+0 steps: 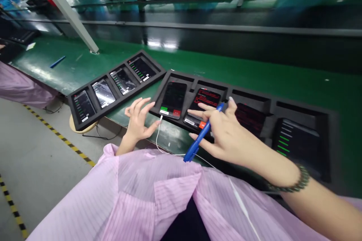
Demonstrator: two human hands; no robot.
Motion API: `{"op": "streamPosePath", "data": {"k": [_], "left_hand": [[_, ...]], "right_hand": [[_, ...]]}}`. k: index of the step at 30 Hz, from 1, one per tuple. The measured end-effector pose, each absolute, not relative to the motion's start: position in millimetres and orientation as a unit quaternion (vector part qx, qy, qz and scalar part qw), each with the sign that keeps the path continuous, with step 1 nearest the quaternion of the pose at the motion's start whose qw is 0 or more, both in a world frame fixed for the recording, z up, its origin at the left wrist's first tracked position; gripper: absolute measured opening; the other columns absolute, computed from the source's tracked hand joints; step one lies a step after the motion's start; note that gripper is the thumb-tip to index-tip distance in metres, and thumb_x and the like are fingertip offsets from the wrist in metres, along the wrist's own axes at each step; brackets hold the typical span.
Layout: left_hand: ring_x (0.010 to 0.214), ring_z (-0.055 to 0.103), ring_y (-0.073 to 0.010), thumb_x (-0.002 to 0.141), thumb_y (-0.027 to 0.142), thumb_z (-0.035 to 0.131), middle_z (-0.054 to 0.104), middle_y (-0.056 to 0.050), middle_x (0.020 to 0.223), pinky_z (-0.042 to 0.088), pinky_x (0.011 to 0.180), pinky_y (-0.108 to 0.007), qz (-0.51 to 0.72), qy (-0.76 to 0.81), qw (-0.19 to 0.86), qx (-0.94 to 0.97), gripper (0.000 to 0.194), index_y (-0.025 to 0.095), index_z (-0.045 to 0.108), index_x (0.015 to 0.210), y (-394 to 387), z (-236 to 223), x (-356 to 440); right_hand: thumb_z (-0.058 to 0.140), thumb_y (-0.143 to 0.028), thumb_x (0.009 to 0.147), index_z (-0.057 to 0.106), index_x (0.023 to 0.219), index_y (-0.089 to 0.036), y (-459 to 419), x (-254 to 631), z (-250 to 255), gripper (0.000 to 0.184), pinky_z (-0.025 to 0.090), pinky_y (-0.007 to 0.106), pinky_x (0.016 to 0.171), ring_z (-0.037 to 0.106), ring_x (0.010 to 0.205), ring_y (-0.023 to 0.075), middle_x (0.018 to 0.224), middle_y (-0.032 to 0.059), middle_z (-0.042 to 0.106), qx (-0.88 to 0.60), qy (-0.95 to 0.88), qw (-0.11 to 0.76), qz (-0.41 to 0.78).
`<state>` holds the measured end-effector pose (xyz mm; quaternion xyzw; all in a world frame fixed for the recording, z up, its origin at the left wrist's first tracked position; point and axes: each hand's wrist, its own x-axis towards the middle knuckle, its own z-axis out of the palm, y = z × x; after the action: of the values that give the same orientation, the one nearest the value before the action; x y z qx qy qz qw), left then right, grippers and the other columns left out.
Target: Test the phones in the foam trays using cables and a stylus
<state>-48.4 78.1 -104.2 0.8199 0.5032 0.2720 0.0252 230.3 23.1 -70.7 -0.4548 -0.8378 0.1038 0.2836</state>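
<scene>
Well, from where I sit, the phone with red text (207, 96) lies at one o'clock, face up in its slot of the right-hand black tray (230, 92), beneath my right hand (232, 135). That hand grasps a blue pen (202, 139) among its spread fingers; my left hand (138, 120), at eleven o'clock, is released and empty, beside the white cable (157, 135) and the phone with green and red blocks (174, 96). I judge each phone light for its size, rigid, slick on the glass and easily scratched or cracked, so I would take it by its long side edges, away from the screen. The tray looks like stiff foam, the cable limp and best held at its plug. The right hand and pen hide part of the red-text phone's lower end, and the dark phone (249, 118) at two o'clock is partly covered too. I can't tell whether the plug is seated or merely touching, and the screen text is too blurred to read.
</scene>
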Motion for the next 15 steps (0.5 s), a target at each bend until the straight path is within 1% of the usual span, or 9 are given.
{"op": "streamPosePath", "data": {"k": [2, 4, 6, 8, 10, 13, 14, 15], "left_hand": [[0.14, 0.045, -0.0343, 0.089, 0.056, 0.054, 0.06, -0.014, 0.142, 0.027, 0.116, -0.051, 0.306, 0.522, -0.023, 0.796, 0.056, 0.024, 0.058, 0.135, 82, -99, -66], [0.138, 0.045, -0.0342, 0.091, 0.057, 0.051, 0.059, -0.015, 0.14, 0.027, 0.118, -0.052, 0.348, 0.546, -0.084, 0.758, 0.057, 0.021, 0.056, 0.135, 88, -93, -89], [0.137, 0.046, -0.0342, 0.092, 0.056, 0.05, 0.057, -0.017, 0.141, 0.028, 0.119, -0.053, 0.395, 0.584, -0.145, 0.694, 0.058, 0.018, 0.055, 0.136, 92, -86, -118], [0.138, 0.045, -0.0345, 0.094, 0.051, 0.048, 0.056, -0.018, 0.142, 0.029, 0.119, -0.054, 0.425, 0.657, -0.178, 0.597, 0.055, 0.017, 0.055, 0.137, 93, -81, -147], [0.139, 0.045, -0.036, 0.096, 0.044, 0.046, 0.055, -0.019, 0.145, 0.028, 0.118, -0.059, 0.432, 0.75, -0.171, 0.47, 0.051, 0.017, 0.054, 0.138, 92, -78, -175], [0.142, 0.045, -0.0379, 0.098, 0.034, 0.043, 0.053, -0.02, 0.149, 0.025, 0.117, -0.067, 0.406, 0.855, -0.11, 0.302, 0.045, 0.017, 0.053, 0.139, 88, -79, -205], [0.142, 0.046, -0.0372, 0.1, 0.031, 0.041, 0.053, -0.021, 0.149, 0.026, 0.117, -0.068, 0.398, 0.871, -0.088, 0.276, 0.044, 0.016, 0.052, 0.139, 88, -81, -212], [0.142, 0.047, -0.0356, 0.101, 0.029, 0.04, 0.052, -0.023, 0.149, 0.028, 0.117, -0.066, 0.393, 0.877, -0.07, 0.266, 0.042, 0.015, 0.05, 0.139, 89, -83, -217]], "right_hand": [[0.052, -0.044, 0.094, 0.045, 0.13, -0.02, 42, 229, -72, 0.043, 0.004, 0.081, 0.119, 0.053, 0.134, 0.0425, 0.133, 0.0169, 0.065, -0.424, -0.863, 0.247, 0.124], [0.05, -0.044, 0.094, 0.044, 0.13, -0.015, 65, 226, -76, 0.046, 0.003, 0.085, 0.115, 0.049, 0.136, 0.0444, 0.134, 0.0209, 0.063, -0.397, -0.884, 0.211, 0.13], [0.048, -0.045, 0.094, 0.042, 0.131, -0.011, 84, 224, -82, 0.051, 0.001, 0.088, 0.11, 0.047, 0.137, 0.0471, 0.134, 0.0251, 0.062, -0.373, -0.901, 0.186, 0.123], [0.049, -0.049, 0.095, 0.04, 0.132, -0.009, 98, 224, -87, 0.055, 0.001, 0.089, 0.109, 0.047, 0.137, 0.0484, 0.134, 0.0275, 0.061, -0.353, -0.913, 0.172, 0.114], [0.05, -0.054, 0.096, 0.04, 0.13, -0.009, 104, 225, -90, 0.057, 0.004, 0.089, 0.109, 0.047, 0.136, 0.0485, 0.134, 0.0289, 0.06, -0.34, -0.919, 0.166, 0.11], [0.048, -0.058, 0.098, 0.04, 0.127, -0.01, 103, 226, -90, 0.056, 0.008, 0.09, 0.108, 0.05, 0.134, 0.0489, 0.132, 0.0295, 0.061, -0.338, -0.919, 0.169, 0.113], [0.048, -0.058, 0.098, 0.04, 0.127, -0.011, 102, 226, -90, 0.055, 0.008, 0.09, 0.108, 0.051, 0.133, 0.0487, 0.132, 0.0286, 0.062, -0.339, -0.917, 0.173, 0.117], [0.049, -0.059, 0.099, 0.04, 0.126, -0.013, 100, 226, -90, 0.054, 0.009, 0.089, 0.109, 0.051, 0.133, 0.0482, 0.132, 0.0272, 0.062, -0.338, -0.916, 0.177, 0.121]]}}
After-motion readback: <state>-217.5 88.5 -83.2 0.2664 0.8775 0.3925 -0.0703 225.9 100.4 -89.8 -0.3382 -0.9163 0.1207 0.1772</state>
